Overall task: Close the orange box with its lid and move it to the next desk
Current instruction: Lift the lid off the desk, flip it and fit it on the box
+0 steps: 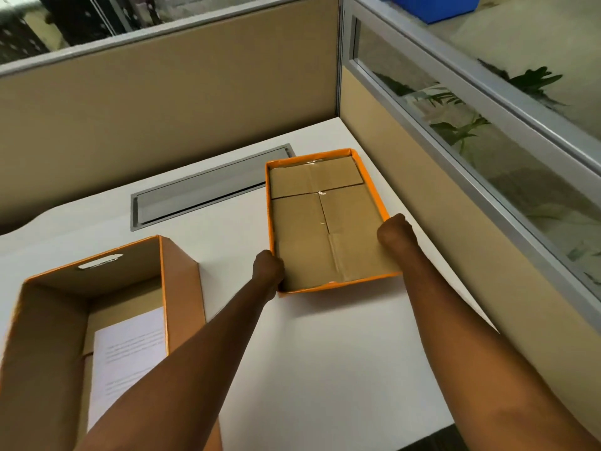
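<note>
Count: 1 open orange box [97,320] at 8 o'clock, 1 sheet of paper [130,359] inside it, 1 upturned lid [325,222] at centre, 2 hands (left hand [268,270], right hand [395,232]), 1 grey cable tray [201,190] at 11.

Just one view: the scene is seen from head height, angled forward and steeply down onto the white desk [325,353], pretty close up. The desk's far corner, where the partitions [162,102] meet, is caught up top.
</note>
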`<state>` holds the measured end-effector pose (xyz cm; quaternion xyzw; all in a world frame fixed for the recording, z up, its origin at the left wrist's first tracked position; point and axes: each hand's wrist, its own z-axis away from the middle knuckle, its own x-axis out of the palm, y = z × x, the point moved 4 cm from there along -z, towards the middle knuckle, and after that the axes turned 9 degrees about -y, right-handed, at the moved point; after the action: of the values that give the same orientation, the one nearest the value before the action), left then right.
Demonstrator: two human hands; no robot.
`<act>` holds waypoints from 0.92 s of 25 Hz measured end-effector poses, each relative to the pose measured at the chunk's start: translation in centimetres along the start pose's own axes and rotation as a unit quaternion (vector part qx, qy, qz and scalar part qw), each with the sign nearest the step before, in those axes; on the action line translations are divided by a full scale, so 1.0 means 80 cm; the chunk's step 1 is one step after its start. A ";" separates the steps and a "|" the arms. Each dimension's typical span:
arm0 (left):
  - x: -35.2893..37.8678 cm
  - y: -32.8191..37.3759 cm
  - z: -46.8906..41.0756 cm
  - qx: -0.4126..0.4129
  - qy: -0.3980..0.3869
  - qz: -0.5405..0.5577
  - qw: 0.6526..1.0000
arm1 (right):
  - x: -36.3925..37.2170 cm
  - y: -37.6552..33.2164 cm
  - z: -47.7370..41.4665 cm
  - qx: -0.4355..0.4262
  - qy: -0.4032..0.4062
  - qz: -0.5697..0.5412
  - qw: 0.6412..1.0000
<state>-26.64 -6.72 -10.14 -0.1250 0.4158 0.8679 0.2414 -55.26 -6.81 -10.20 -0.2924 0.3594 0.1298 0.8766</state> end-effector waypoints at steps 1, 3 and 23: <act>-0.004 -0.005 0.010 -0.006 0.008 0.003 1.000 | 0.001 0.002 0.012 -0.021 -0.018 0.008 1.000; -0.015 -0.012 0.028 -0.008 0.024 0.019 0.999 | -0.005 0.001 0.033 -0.063 -0.032 0.023 0.997; -0.142 0.089 0.270 0.281 -0.124 0.107 0.946 | -0.047 -0.092 0.421 -0.296 0.212 -0.070 0.929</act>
<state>-21.03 2.79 12.79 0.1018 0.6202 0.7453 0.2225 -36.06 7.71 14.77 -0.5835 0.4608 0.1036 0.6607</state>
